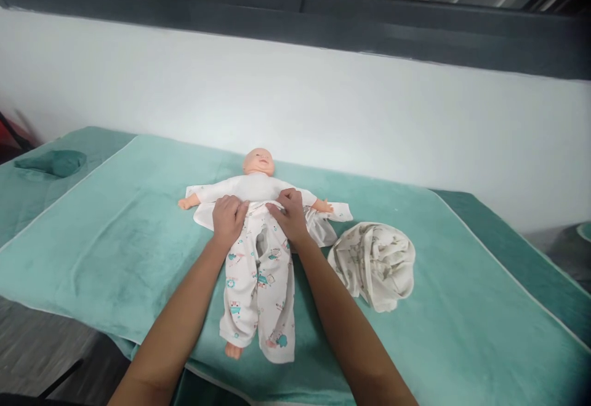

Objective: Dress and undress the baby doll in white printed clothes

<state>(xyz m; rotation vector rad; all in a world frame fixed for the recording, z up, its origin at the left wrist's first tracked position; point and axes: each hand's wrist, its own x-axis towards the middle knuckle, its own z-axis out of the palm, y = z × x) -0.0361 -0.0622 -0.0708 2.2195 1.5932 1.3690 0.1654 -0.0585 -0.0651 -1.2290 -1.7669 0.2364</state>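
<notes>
A baby doll (258, 162) lies on its back on a teal towel (115, 234), arms spread, head toward the wall. It wears a white top (256, 187) and white printed trousers (258, 289). My left hand (228, 216) rests at the doll's waist on the left side, fingers curled on the trousers' waistband. My right hand (289, 212) is on the right side of the waist, fingers closed on the same waistband. One bare foot (232, 350) pokes out of the left trouser leg.
A crumpled printed white cloth (375, 263) lies on the towel to the right of the doll. A bunched dark-green cloth (52, 163) sits at the far left. A white wall rises behind the table, and floor shows at both sides.
</notes>
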